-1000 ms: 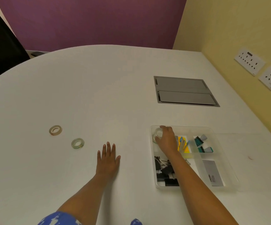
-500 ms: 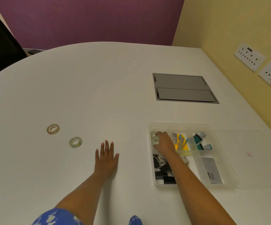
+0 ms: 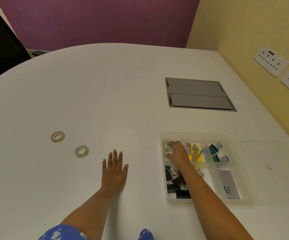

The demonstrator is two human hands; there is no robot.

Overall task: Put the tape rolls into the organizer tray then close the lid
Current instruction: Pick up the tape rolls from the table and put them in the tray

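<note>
Clear tray point(image 3: 201, 135), far-left compartment: our right hand point(image 3: 179, 155) grasps a tape roll point(image 3: 168, 150) there. Left hand point(image 3: 114, 170) flat, released. Two rolls point(image 3: 58, 136) point(image 3: 81, 151) wait far left; lid point(image 3: 278, 170) right. Risk: stacked rolls blocking lid closure.

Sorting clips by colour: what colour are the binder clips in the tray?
Black binder clips, seen in the head view.

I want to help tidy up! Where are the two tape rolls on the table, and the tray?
tan tape roll point(image 3: 58, 136): head view, on its ring.
clear tape roll point(image 3: 81, 151): head view, on its ring.
organizer tray point(image 3: 195, 134): head view, on its far rim.
</note>
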